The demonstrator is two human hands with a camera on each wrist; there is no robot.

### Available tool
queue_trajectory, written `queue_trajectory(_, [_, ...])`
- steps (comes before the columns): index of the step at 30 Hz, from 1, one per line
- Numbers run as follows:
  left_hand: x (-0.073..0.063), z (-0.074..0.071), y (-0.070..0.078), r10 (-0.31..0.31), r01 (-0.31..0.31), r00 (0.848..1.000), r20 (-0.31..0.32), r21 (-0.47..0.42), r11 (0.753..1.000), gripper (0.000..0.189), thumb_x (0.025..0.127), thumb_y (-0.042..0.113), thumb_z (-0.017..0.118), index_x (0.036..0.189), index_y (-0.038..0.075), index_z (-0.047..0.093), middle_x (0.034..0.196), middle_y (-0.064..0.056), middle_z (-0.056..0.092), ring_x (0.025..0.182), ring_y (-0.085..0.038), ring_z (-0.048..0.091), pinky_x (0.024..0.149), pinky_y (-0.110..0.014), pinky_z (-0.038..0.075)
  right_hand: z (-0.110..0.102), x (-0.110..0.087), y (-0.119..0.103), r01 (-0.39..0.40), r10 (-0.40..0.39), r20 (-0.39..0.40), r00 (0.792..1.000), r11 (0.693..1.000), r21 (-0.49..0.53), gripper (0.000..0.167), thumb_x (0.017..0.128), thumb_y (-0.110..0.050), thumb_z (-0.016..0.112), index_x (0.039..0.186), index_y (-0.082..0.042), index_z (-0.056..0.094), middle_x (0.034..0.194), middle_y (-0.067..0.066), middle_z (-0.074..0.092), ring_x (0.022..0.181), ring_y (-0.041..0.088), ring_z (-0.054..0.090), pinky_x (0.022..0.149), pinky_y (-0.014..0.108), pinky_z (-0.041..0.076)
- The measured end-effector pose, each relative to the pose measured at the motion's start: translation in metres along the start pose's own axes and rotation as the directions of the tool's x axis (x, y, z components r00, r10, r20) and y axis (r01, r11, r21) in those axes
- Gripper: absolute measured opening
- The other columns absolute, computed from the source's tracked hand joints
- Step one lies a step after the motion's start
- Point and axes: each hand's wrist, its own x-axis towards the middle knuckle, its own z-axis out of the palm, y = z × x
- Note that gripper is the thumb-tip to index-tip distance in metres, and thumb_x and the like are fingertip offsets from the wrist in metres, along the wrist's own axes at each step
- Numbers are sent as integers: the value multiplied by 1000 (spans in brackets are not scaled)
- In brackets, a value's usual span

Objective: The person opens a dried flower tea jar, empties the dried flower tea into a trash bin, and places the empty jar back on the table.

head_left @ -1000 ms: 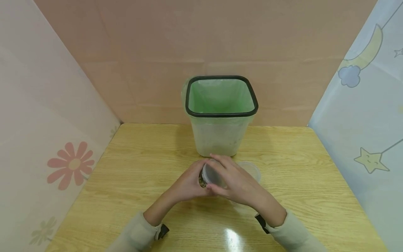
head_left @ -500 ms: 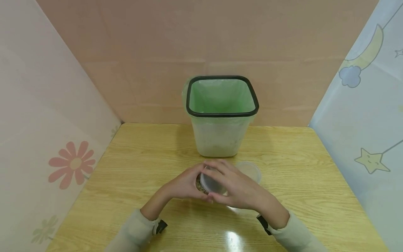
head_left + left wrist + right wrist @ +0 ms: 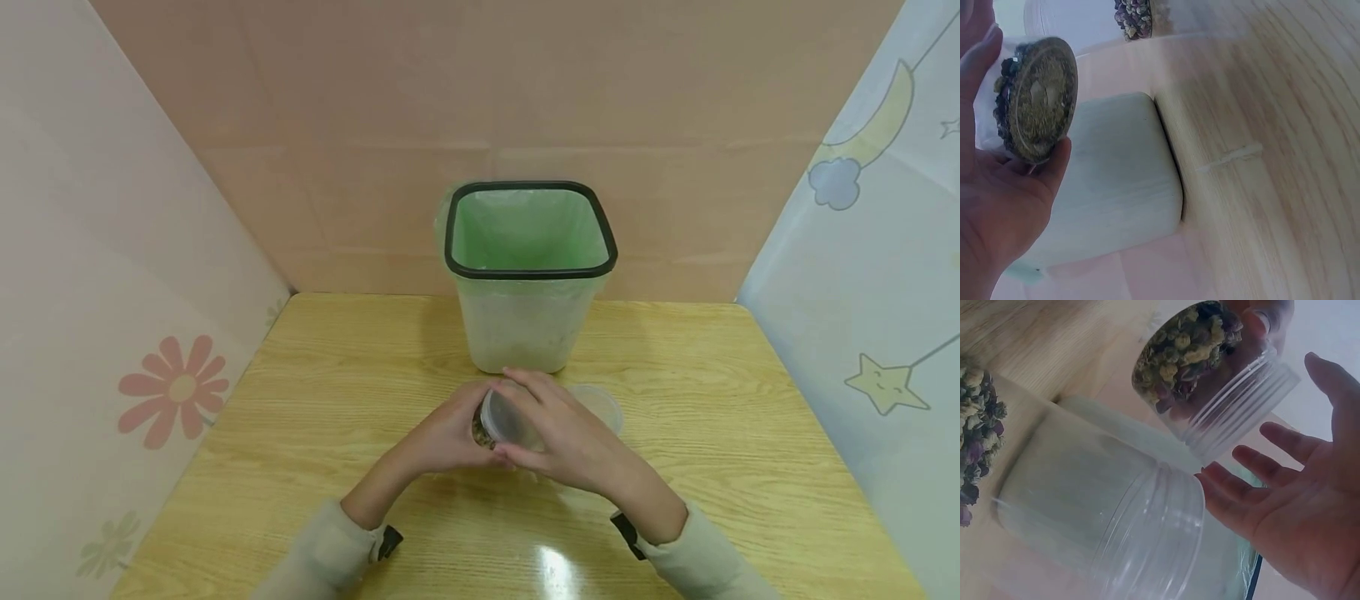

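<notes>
While the left hand (image 3: pixel 450 433) grips the jar (image 3: pixel 1188 353) around its lower part, the right hand (image 3: pixel 566 442) arches over the jar's top with its fingers apart; whether the fingertips touch it cannot be told. The jar is held clear of the table (image 3: pixel 360 350), in front of the bin (image 3: pixel 525 325), tilted so that its ridged neck faces the right palm. Dried flowers (image 3: pixel 1179 372) show through its wall and, in the left wrist view, through its round base. A second jar (image 3: pixel 1154 528), clear and also ridged at the neck, stands upright near the right wrist, with dried flowers at its bottom. Beside the right hand appears a clear disc (image 3: pixel 598 408); whether lid or jar mouth is uncertain. The bin carries a green liner (image 3: pixel 528 229) under a dark rim (image 3: pixel 530 273). Pale sleeves (image 3: pixel 326 546) cover both forearms. Behind rises a pinkish wall (image 3: pixel 360 125); the right panel (image 3: pixel 825 292) bears a moon, cloud and star.
</notes>
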Motion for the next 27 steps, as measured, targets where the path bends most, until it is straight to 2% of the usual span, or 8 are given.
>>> queue_trajectory(6, [-1,2,6,-73,76,996,-52,76,994,96,76,51,86,154,31,35,146,10,48,137,-20,42,103,-47,48,0,0,-1,-59,59,15,998,998,9,72,93,-47,71,149,-9,47,151,15,46,136,32,48,103,49,50])
queue_trajectory(13, [-1,3,6,-48,52,998,-51,82,995,90,79,52,83,153,31,36,146,8,48,134,-20,45,101,-45,49,0,1,-2,-87,87,30,996,996,15,69,93,-41,73,149,-11,47,151,14,46,136,31,48,100,47,52])
queue_trajectory(18, [-1,0,4,-20,21,1000,-22,33,999,92,79,49,85,153,29,36,144,8,50,127,-16,50,99,-38,51,1,0,-2,-45,44,20,999,999,13,69,92,-38,75,149,-10,48,150,14,47,136,30,49,101,47,52])
queue_trajectory(23, [0,-4,0,22,-19,999,46,-62,998,94,75,48,88,152,33,36,139,10,52,118,-12,56,93,-32,53,2,-1,-1,13,-14,25,1000,1000,26,68,91,-34,75,148,-8,49,151,14,47,137,31,47,104,48,49])
queue_trajectory(27, [-1,-6,-3,28,-16,995,100,-124,992,95,72,46,91,149,34,38,137,9,53,115,-13,58,90,-32,55,2,-1,-2,75,-76,25,997,996,45,64,90,-31,74,146,-7,51,149,15,48,137,32,48,104,49,49])
